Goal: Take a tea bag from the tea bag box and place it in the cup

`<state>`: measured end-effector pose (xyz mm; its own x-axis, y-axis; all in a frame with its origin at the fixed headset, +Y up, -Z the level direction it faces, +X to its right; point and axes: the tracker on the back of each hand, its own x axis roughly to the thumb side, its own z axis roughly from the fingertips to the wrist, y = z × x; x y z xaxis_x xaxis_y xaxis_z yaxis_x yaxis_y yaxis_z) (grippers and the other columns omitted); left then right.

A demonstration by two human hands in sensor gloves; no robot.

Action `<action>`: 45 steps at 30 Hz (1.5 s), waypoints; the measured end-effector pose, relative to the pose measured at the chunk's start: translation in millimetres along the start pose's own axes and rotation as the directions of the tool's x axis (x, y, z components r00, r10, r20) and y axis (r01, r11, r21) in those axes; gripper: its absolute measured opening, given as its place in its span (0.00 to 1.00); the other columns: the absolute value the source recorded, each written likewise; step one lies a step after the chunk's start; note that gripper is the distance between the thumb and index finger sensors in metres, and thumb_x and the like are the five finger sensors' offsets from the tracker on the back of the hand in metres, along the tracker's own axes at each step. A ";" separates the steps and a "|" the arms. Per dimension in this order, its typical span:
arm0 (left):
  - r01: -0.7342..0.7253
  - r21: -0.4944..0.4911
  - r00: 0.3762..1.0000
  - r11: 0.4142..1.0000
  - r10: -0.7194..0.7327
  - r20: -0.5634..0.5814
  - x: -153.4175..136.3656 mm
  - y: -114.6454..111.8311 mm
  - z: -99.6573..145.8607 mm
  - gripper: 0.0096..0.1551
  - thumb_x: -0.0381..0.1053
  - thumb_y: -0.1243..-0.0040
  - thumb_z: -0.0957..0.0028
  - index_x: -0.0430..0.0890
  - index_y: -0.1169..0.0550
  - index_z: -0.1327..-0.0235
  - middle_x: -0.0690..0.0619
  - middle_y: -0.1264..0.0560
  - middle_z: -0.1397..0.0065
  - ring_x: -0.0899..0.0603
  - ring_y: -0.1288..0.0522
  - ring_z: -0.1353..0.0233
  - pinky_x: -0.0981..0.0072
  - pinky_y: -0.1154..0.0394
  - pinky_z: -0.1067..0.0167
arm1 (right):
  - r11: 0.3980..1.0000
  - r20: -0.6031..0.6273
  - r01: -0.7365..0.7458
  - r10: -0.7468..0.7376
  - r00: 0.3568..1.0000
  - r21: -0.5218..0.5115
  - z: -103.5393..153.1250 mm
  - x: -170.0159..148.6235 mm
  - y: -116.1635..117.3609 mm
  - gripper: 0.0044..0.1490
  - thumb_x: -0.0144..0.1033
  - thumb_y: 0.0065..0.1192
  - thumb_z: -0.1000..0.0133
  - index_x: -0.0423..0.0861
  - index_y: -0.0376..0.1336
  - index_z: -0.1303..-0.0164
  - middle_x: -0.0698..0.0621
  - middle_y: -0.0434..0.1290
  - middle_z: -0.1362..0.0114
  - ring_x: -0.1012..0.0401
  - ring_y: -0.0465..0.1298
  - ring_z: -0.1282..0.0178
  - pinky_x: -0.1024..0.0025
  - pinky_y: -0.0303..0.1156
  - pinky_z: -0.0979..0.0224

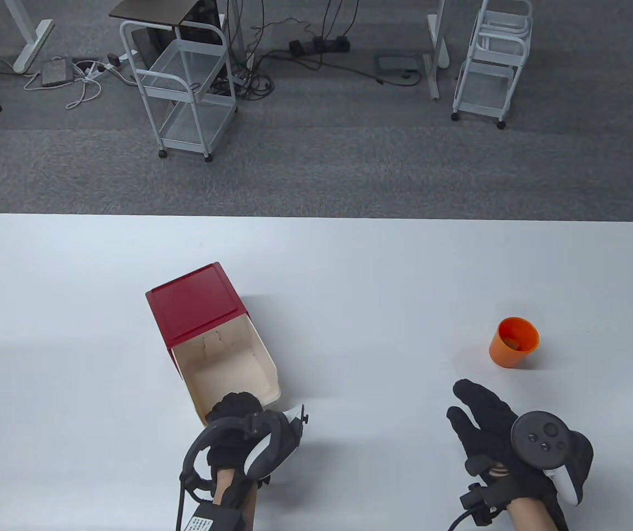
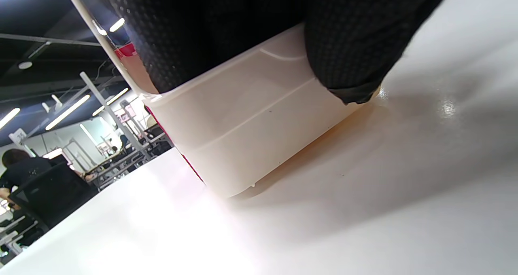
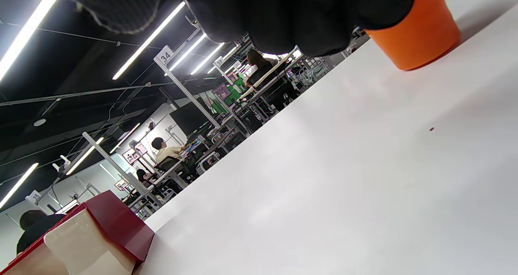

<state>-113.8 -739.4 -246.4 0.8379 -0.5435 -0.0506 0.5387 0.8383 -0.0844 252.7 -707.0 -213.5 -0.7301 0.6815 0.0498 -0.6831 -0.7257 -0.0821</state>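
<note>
The tea bag box (image 1: 194, 301) is a red shell with a cream drawer (image 1: 233, 370) pulled out toward me; the drawer's visible inside looks bare. My left hand (image 1: 233, 412) grips the drawer's front wall; in the left wrist view its fingers (image 2: 348, 44) hook over the cream front (image 2: 251, 121). The orange cup (image 1: 512, 343) stands upright at the right with a small brownish thing inside, too small to name. My right hand (image 1: 476, 409) lies open and empty just below-left of the cup, fingers spread. The right wrist view shows the cup (image 3: 417, 36) and the box (image 3: 105, 226).
The white table (image 1: 349, 265) carries only the box and the cup. Beyond its far edge are grey carpet, white wire carts (image 1: 186, 83) and cables on the floor.
</note>
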 end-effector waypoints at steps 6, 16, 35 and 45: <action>-0.052 -0.031 0.998 0.998 0.052 -0.018 -4.0 1.3 -7.1 0.28 0.60 0.36 0.54 0.59 0.18 0.38 0.56 0.13 0.33 0.51 0.11 0.39 0.70 0.15 0.42 | 1.000 -0.008 0.000 0.000 1.000 -0.004 0.0 -0.8 -0.9 0.39 0.56 0.58 0.46 0.46 0.61 0.29 0.37 0.65 0.23 0.36 0.68 0.29 0.41 0.64 0.28; -0.070 -0.075 0.997 0.995 0.067 -0.036 -10.8 -3.8 -25.5 0.28 0.59 0.36 0.54 0.60 0.19 0.37 0.57 0.14 0.32 0.51 0.13 0.37 0.70 0.16 0.39 | 1.000 -0.020 -0.002 0.002 1.000 -0.014 0.2 -2.6 -3.6 0.38 0.55 0.58 0.46 0.46 0.61 0.29 0.37 0.65 0.23 0.36 0.68 0.29 0.41 0.64 0.28; -0.175 -0.196 0.978 0.965 0.147 -0.146 -25.0 -3.9 -60.1 0.29 0.55 0.40 0.50 0.61 0.23 0.31 0.58 0.19 0.24 0.51 0.17 0.29 0.69 0.20 0.30 | 0.999 -0.023 -0.012 0.012 1.000 -0.033 1.4 -4.3 -7.7 0.38 0.54 0.58 0.46 0.46 0.61 0.29 0.37 0.65 0.23 0.36 0.68 0.29 0.41 0.64 0.28; -0.207 -0.178 0.967 0.962 0.174 -0.184 -33.0 -6.9 -67.7 0.30 0.53 0.43 0.49 0.62 0.26 0.29 0.59 0.23 0.21 0.50 0.21 0.25 0.67 0.23 0.26 | 0.999 -0.019 -0.016 0.016 1.000 -0.037 2.0 -4.7 -8.0 0.38 0.54 0.58 0.46 0.46 0.61 0.30 0.37 0.65 0.23 0.36 0.68 0.29 0.40 0.64 0.28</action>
<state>-151.1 -730.2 -311.5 0.8881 -0.3876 -0.2470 0.3288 0.9113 -0.2478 261.5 -704.6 -211.2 -0.7401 0.6718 0.0296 -0.6699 -0.7327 -0.1198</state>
